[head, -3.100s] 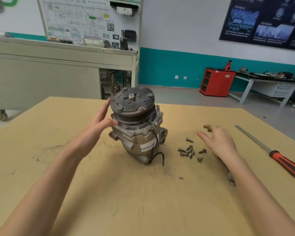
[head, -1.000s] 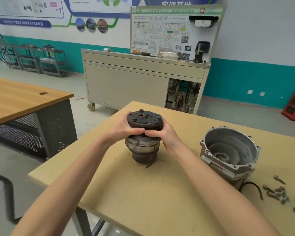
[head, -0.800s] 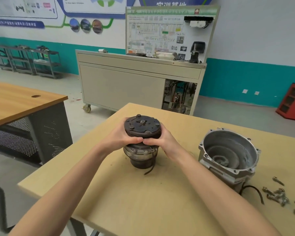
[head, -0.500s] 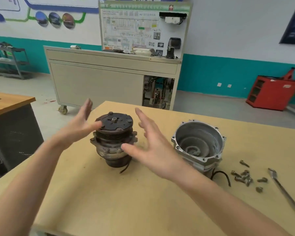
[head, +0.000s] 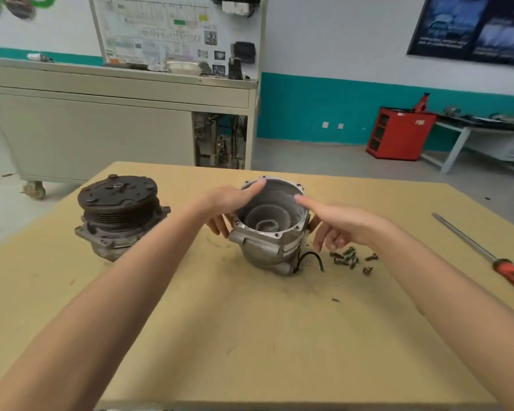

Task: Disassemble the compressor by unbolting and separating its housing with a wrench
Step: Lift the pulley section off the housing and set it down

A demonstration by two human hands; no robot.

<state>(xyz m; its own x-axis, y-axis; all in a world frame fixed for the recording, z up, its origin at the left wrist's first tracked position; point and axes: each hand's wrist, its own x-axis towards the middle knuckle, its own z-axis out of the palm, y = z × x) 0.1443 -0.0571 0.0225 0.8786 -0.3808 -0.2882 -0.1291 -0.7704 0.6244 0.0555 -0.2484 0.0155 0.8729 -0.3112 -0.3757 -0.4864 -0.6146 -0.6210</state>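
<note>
Open housing half (head: 267, 244) sits mouth-up mid tan tabletop (head: 250, 336), pulley half (head: 119, 215) well apart to its left, loose bolts (head: 349, 258) just right. My left hand (head: 226, 200): thumb on the rim, fingers (head: 218, 226) straight down the outer wall; right hand (head: 347, 223): forefinger straight over the rim, rest loosely curled, holding nothing. Grey cart (head: 101, 129) and red cabinet (head: 398, 133) behind.
</note>
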